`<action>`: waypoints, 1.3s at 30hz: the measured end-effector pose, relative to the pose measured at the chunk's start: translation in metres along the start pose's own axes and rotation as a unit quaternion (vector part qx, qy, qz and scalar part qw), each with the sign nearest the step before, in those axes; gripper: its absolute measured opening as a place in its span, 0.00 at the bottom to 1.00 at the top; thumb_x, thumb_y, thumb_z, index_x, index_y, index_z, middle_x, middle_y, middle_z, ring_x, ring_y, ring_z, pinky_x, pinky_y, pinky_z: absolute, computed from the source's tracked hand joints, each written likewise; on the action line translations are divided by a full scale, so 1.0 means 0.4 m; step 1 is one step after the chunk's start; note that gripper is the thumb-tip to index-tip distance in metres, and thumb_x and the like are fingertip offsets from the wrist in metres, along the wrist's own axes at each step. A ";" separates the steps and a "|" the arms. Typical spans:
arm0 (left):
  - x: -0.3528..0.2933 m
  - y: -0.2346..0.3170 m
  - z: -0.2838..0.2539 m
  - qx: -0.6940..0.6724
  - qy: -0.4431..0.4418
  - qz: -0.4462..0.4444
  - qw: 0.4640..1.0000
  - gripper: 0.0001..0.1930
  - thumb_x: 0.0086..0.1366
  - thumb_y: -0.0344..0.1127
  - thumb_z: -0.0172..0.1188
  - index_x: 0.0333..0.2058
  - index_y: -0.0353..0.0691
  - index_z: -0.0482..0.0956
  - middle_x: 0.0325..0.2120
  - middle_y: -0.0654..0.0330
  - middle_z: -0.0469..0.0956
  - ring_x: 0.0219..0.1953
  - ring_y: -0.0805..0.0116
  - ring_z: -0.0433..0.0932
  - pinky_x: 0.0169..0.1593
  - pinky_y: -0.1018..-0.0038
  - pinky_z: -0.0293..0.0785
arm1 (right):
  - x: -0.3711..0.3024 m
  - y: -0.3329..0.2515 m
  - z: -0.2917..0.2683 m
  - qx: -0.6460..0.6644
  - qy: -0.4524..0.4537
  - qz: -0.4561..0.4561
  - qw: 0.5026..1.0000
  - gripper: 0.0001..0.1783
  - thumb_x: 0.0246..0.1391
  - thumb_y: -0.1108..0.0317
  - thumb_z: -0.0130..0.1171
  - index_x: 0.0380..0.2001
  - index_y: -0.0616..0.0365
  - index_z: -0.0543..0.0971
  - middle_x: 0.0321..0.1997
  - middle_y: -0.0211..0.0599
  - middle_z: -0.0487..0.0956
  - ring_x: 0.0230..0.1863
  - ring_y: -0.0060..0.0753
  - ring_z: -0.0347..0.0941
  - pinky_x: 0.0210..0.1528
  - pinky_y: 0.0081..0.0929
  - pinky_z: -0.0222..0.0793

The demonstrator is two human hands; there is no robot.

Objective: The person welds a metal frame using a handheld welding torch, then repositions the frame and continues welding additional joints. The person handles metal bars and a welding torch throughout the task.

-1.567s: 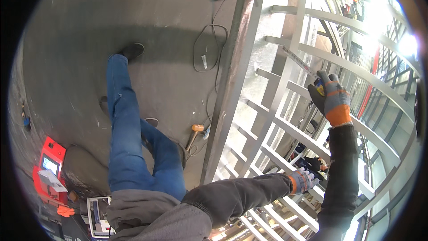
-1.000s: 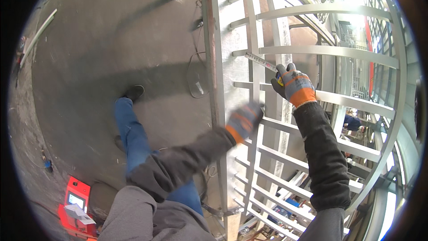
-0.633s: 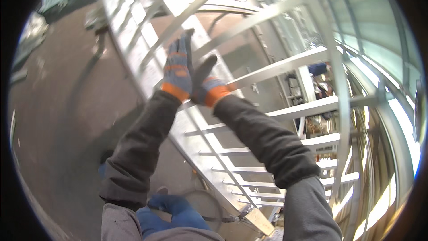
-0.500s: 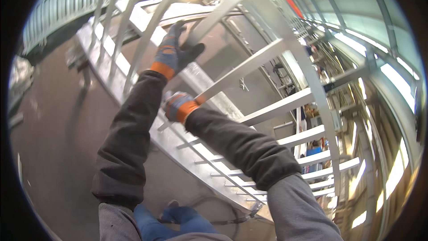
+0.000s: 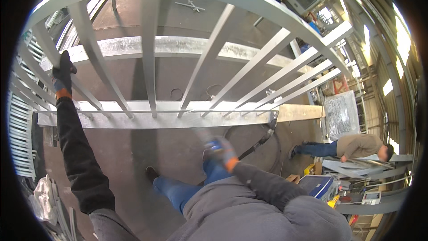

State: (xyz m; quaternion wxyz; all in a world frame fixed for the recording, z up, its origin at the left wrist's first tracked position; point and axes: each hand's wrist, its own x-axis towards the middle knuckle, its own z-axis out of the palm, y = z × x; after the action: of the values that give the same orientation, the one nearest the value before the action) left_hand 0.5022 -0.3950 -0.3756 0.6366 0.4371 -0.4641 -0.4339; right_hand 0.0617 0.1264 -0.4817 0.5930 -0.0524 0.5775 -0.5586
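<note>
A pale metal railing (image 5: 148,49) with several flat bars stands on a long metal beam (image 5: 178,119) in front of me. At the far left, my left hand (image 5: 63,72), in a dark glove with an orange cuff, is closed around one of the bars. My right hand (image 5: 221,151), gloved alike, is low in the middle, in front of my body and apart from the railing. Motion smears it. Its fingers are closed around something blue with a pale blurred end, whose kind I cannot make out.
A second beam (image 5: 178,44) runs behind the railing bars. On the right, a wooden block (image 5: 301,112) adjoins the near beam, with a dark cable (image 5: 263,139) hanging by it. Further right are another person (image 5: 352,147) and a blue case (image 5: 316,186). Slatted metal panels (image 5: 21,129) stand left.
My view has swung so the railing lies across it. My right hand has come away from the railing toward my body. My left hand, spread at a bar before, now wraps a bar.
</note>
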 end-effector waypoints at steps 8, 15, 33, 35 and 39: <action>-0.021 0.063 -0.017 -0.012 0.004 0.013 1.000 0.12 0.68 0.40 0.68 0.35 0.37 0.77 0.21 0.67 0.68 0.21 0.78 0.66 0.26 0.76 0.65 | 0.096 -0.541 -0.630 0.005 0.383 -0.350 0.855 0.14 0.66 0.53 0.56 0.45 0.50 0.79 0.36 0.28 0.79 0.38 0.31 0.78 0.35 0.30 0.74; -0.030 0.065 -0.054 0.029 -0.030 0.018 0.999 0.13 0.69 0.45 0.66 0.36 0.41 0.77 0.22 0.69 0.67 0.23 0.79 0.67 0.29 0.77 0.66 | 0.024 -0.600 -0.625 0.041 0.418 -0.398 0.816 0.15 0.60 0.54 0.60 0.43 0.51 0.81 0.37 0.31 0.81 0.40 0.32 0.81 0.35 0.32 0.79; 0.059 -0.055 -0.222 0.103 -0.023 0.016 0.994 0.15 0.72 0.50 0.61 0.39 0.44 0.77 0.29 0.69 0.71 0.31 0.75 0.72 0.39 0.73 0.72 | -0.009 -0.534 -0.676 0.061 0.280 -0.439 0.851 0.24 0.68 0.57 0.56 0.61 0.57 0.71 0.52 0.38 0.75 0.46 0.39 0.78 0.49 0.39 0.80; 0.050 -0.054 -0.213 0.107 0.002 0.009 0.994 0.15 0.71 0.49 0.63 0.42 0.43 0.79 0.30 0.70 0.72 0.32 0.75 0.72 0.40 0.73 0.72 | 0.040 -0.593 -0.739 0.059 0.295 -0.488 0.819 0.24 0.67 0.55 0.58 0.61 0.55 0.71 0.55 0.40 0.73 0.48 0.45 0.78 0.50 0.45 0.80; 0.037 -0.038 -0.199 0.068 0.026 0.009 0.997 0.15 0.70 0.50 0.65 0.37 0.46 0.76 0.28 0.70 0.69 0.31 0.76 0.70 0.39 0.73 0.70 | 0.164 -0.818 -0.826 0.229 0.203 -0.459 0.834 0.13 0.62 0.55 0.62 0.42 0.50 0.76 0.31 0.31 0.76 0.32 0.39 0.79 0.37 0.40 0.83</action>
State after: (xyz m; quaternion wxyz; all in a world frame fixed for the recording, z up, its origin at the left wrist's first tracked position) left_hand 0.5799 -0.4008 -0.4019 0.6211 0.4863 -0.4794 -0.3846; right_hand -0.4000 0.1504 -0.3996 0.1335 -0.0594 0.4498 -0.8811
